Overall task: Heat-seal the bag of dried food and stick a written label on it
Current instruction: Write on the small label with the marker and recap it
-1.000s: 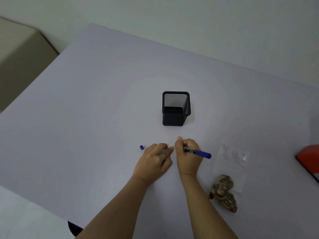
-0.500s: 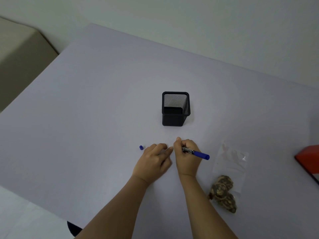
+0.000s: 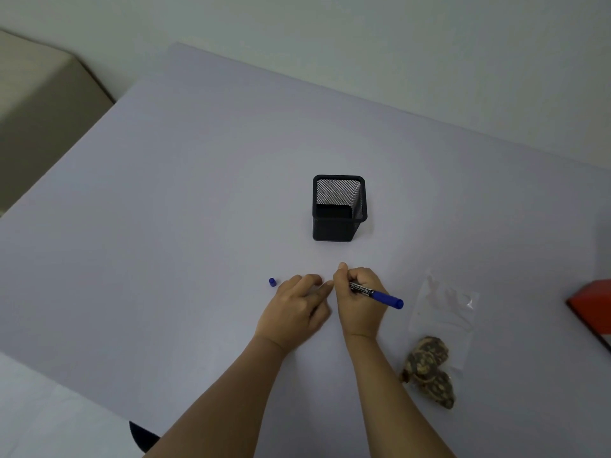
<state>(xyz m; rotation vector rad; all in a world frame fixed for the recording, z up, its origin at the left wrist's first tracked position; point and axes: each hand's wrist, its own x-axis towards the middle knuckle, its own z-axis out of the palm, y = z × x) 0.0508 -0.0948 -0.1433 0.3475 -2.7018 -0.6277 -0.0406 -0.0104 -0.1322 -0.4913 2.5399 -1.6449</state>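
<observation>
Head view looks down on a pale grey table (image 3: pixel 165 226). The right hand (image 3: pixel 360 299) grips a blue marker (image 3: pixel 377 294) with curled fingers. The back end of the marker points to the right, and its tip is hidden behind the fingers, close to the table. The left hand (image 3: pixel 294 309) lies palm down just beside it on the left, with relaxed fingers resting on the surface. It holds nothing that I can see. A small blue cap (image 3: pixel 272 282) is on the table just left of the left hand. The clear bag (image 3: pixel 443 312) lies flat to the right of the right hand, apart from it, with the dried food (image 3: pixel 428 370) gathered at its near end. A black mesh pen holder (image 3: pixel 334 226) stands upright on the far side of the hands. A red object (image 3: pixel 591 305) is partly in view at the right edge.
</observation>
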